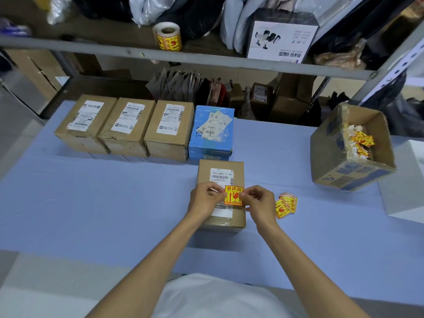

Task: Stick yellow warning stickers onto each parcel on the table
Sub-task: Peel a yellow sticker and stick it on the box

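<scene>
Near parcel [221,196] label: "960 N480-11 P01". Yellow sticker [233,195]: "易碎品". White box [282,41], upside down: "BARCODE SCANNER".

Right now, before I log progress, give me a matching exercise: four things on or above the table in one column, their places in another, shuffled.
1. Roll of yellow stickers
2. Blue cardboard parcel
3. Loose stack of yellow stickers
4. Open cardboard box of sticker scraps

A. Table's far right
B. Upper shelf
C. Right end of the back row
D. Beside the right hand

Pairs: 1-B, 2-C, 3-D, 4-A
</scene>
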`<state>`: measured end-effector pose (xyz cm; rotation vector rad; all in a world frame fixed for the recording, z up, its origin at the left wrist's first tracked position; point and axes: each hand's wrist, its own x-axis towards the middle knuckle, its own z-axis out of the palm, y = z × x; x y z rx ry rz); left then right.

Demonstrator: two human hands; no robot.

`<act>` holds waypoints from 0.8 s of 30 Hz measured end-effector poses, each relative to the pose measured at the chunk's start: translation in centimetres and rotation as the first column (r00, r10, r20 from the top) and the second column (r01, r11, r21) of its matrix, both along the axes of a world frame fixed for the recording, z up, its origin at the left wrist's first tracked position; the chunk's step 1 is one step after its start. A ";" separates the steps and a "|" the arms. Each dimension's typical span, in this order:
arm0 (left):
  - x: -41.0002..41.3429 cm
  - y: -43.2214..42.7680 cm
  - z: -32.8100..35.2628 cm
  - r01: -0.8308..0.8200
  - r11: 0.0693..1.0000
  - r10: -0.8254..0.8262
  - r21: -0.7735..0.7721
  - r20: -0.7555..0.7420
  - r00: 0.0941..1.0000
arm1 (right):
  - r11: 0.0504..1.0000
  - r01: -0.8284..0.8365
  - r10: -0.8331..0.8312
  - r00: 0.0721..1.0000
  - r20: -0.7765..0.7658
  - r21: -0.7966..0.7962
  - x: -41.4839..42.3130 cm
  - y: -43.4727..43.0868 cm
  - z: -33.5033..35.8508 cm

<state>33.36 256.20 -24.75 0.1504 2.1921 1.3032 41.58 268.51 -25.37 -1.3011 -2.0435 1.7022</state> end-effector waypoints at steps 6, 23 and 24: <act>0.2 -0.1 0.0 0.025 0.999 -0.027 -0.025 -0.066 0.997 | 0.992 -0.069 0.070 0.998 -0.003 0.108 0.3 -0.1 0.3; -0.3 0.3 -0.8 0.037 0.989 -0.049 -0.145 -0.081 0.996 | 0.970 -0.135 0.124 0.990 0.064 0.202 0.1 0.2 -0.4; -0.3 0.3 -1.0 0.039 0.987 -0.052 -0.156 -0.085 0.995 | 0.968 -0.142 0.131 0.989 0.071 0.204 0.1 0.3 -0.4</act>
